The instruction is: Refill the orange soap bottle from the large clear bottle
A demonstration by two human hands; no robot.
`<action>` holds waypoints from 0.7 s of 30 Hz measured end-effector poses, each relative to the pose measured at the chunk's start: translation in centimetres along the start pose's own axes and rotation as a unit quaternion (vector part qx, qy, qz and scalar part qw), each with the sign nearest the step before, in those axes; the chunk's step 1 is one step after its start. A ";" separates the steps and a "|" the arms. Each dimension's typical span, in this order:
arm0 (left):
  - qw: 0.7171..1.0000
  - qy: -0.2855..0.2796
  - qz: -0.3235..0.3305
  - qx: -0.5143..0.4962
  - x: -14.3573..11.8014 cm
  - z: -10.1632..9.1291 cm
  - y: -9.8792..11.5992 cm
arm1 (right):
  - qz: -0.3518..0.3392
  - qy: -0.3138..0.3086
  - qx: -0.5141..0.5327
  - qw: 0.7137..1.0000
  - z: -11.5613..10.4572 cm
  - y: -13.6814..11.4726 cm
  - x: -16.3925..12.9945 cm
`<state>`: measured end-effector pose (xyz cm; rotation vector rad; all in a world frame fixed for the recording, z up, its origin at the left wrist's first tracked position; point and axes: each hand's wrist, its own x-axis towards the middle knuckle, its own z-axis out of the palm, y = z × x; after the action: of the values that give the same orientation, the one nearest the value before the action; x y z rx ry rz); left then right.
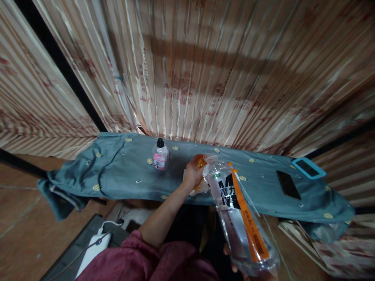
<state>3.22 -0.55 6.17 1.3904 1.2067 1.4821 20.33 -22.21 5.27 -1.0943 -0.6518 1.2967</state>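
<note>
Clear plastic bottle point(238, 218), large, w/ black-and-orange label, is held tilted in the foreground, neck pointing up and away toward the worktop point(123, 175), base low at the frame's bottom edge. It is judged light: it looks empty or nearly so, though contents can't be told for sure. Thin walls are likely to dent under a hard squeeze, and smooth plastic may slip, so hold is best taken at the base and the stiffer neck, not mid-body.

Right hand point(249, 271) is mostly hidden under the base; only fingertips show, wrapped around the bottom, so it is taken as gripping the bottle. Left hand point(193, 173) is closed at the bottle's mouth around an orange cap point(200, 160); whether the cap is on or off can't be told. Something pale is seen just under that hand, unclear what.

Worktop is covered by a blue-grey cloth w/ small yellow motifs. A small bottle point(160, 155) w/ black cap and pink label stands upright, left of the hands, apart from them. A dark phone point(288, 185) and a blue-framed device point(308, 168) lie flat at right, well apart. A striped curtain point(205, 70) hangs behind. A white charger point(95, 246) w/ cable sits low at left. Nothing is seen blocking the bottle.
</note>
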 end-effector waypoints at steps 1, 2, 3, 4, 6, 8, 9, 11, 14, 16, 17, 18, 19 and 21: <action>1.000 0.000 -0.001 0.005 0.0 0.0 0.0 | -0.005 0.005 -0.004 1.000 -0.2 0.1 0.1; 1.000 0.000 -0.002 0.008 0.0 0.0 0.0 | -0.007 0.010 -0.007 1.000 -0.4 0.3 0.1; 1.000 0.001 -0.002 0.010 0.0 0.0 0.0 | -0.008 0.012 -0.008 1.000 -0.6 0.4 0.2; 1.000 0.003 -0.002 0.012 0.0 -0.1 0.1 | -0.009 0.012 -0.010 1.000 -0.7 0.5 0.2; 1.000 0.004 -0.001 0.011 0.0 0.0 0.2 | -0.017 0.010 -0.013 1.000 -0.9 0.6 0.2; 1.000 0.002 0.000 0.010 0.0 0.0 0.3 | -0.025 0.006 -0.018 1.000 -0.8 0.5 0.2; 1.000 0.002 0.000 0.012 0.0 0.0 0.3 | -0.027 0.004 -0.021 0.999 -0.8 0.5 0.1; 1.000 0.004 -0.002 0.015 0.0 0.0 0.3 | -0.029 -0.001 -0.026 0.999 -0.7 0.5 0.1; 1.000 0.004 -0.004 0.014 -0.1 -0.1 0.3 | -0.031 -0.003 -0.028 0.999 -0.6 0.5 0.3; 1.000 0.004 0.001 0.010 -0.1 -0.1 0.1 | -0.026 -0.004 -0.029 0.999 -0.7 0.5 0.4; 1.000 0.003 0.005 0.009 -0.1 0.0 0.1 | -0.021 -0.004 -0.029 0.999 -0.7 0.5 0.5; 1.000 0.003 0.009 0.007 -0.1 0.0 0.0 | -0.017 -0.003 -0.028 0.999 -0.7 0.4 0.6; 1.000 0.003 0.011 0.005 -0.1 0.0 -0.1 | -0.015 -0.002 -0.026 1.000 -0.7 0.4 0.6; 1.000 0.002 0.011 -0.002 0.0 0.0 -0.2 | -0.016 -0.001 -0.021 1.000 -0.8 0.4 0.7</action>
<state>3.24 -0.52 5.99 1.4032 1.1939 1.5034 20.97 -21.78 4.50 -1.1125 -0.6979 1.2621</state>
